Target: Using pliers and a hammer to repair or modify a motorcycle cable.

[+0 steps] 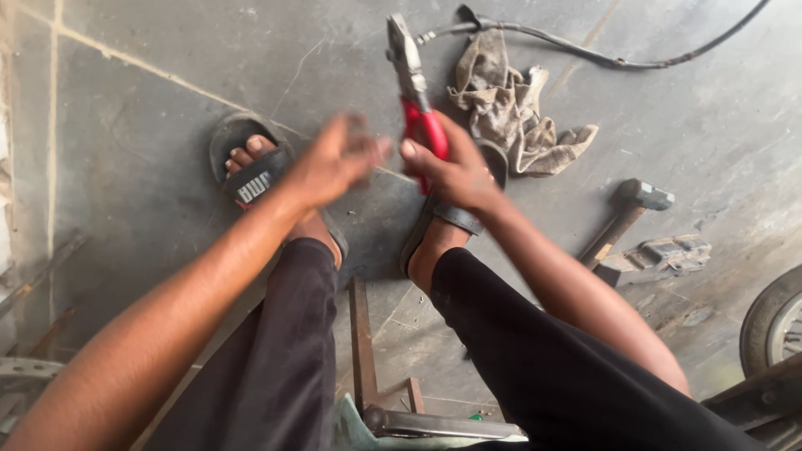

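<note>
While my right hand [455, 171] wraps its fingers tight around the red handles, the pliers [415, 88] point toward twelve o'clock, steel tip above the concrete floor [150, 159]. My left hand [334, 159], at nine o'clock of them, is blurred; I cannot tell whether its fingers are apart or together. A rag [510, 108] lies at three o'clock, a hammer [622, 219] at four.

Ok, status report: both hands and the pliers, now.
Right hand gripping red-handled pliers, jaws pointing up. Left hand blurred beside them, grip unclear. Rag and hammer on the floor, apart from both hands.
</note>
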